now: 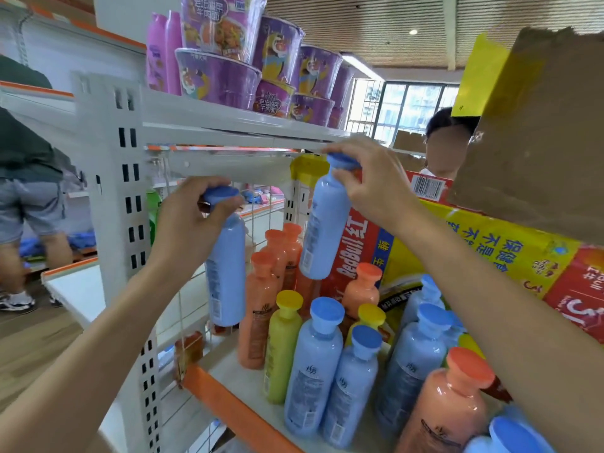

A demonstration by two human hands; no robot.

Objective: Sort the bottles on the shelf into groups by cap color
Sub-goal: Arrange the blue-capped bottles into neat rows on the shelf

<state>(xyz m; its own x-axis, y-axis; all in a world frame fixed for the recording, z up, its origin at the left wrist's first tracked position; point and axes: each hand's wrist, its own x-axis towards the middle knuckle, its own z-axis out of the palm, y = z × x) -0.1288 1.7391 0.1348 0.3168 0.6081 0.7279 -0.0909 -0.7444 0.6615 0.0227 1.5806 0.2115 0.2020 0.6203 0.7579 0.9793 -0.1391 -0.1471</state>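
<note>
My left hand [192, 220] grips the blue cap of a pale blue bottle [225, 276], held up at the left end of the shelf. My right hand [369, 181] pinches the blue cap of a second pale blue bottle [323, 230], lifted above the others. On the shelf [235, 410] stand orange-capped orange bottles [261, 308] at the back left, a yellow bottle [282, 348], two blue-capped bottles [313, 367] at the front middle and more blue ones [415, 358] to the right. An orange bottle [451, 400] stands at the front right under my forearm.
A Red Bull carton [474, 256] with open cardboard flaps lies tilted at the right behind the bottles. The shelf above [228, 125] carries purple noodle cups [222, 73]. A wire divider [189, 308] closes the shelf's left end. One person stands at the left [29, 178], another behind the carton.
</note>
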